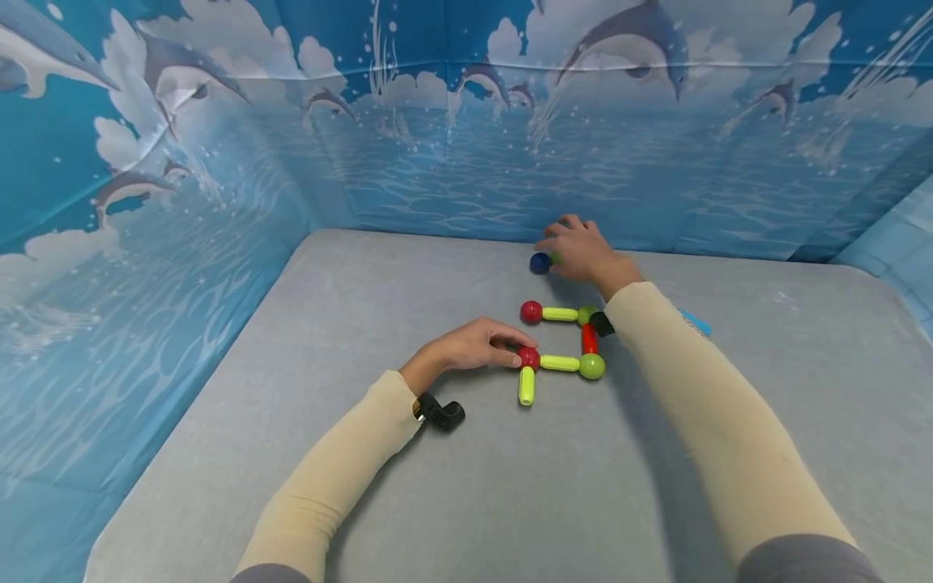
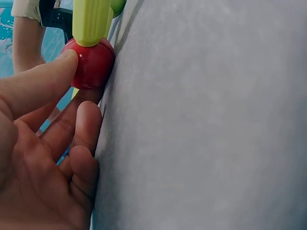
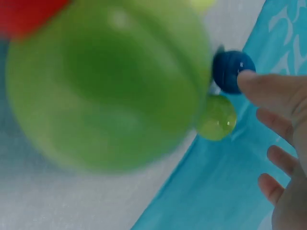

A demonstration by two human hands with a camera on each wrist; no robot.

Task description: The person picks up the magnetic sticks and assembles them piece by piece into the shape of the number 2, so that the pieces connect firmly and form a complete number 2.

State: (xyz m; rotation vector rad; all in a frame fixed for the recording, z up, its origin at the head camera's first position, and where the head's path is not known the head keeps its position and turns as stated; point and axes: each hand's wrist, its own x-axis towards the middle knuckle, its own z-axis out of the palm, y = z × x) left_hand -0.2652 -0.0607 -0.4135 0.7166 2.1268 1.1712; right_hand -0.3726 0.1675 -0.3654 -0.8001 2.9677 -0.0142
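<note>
My left hand point(image 1: 474, 344) pinches a red ball point(image 1: 529, 359) between thumb and fingers, plainly seen in the left wrist view. From that ball one yellow-green rod point(image 1: 526, 389) points toward me, and another rod point(image 1: 560, 363) runs right to a green ball point(image 1: 592, 367). A red rod point(image 1: 590, 340) leads back to a second green ball point(image 1: 586, 315), then a yellow-green rod point(image 1: 560, 313) and another red ball point(image 1: 531, 312). At the table's back, my right hand point(image 1: 581, 251) reaches over a dark blue ball point(image 3: 232, 72) and a small green ball point(image 3: 218, 119). Its thumb overlaps the blue one; contact is unclear.
The grey table point(image 1: 437, 494) ends just behind my right hand, against a blue dolphin-print curtain point(image 1: 437, 162). A flat blue object point(image 1: 695, 322) lies partly hidden behind my right forearm. Black wrist cameras point(image 1: 443, 414) hang near the joined pieces.
</note>
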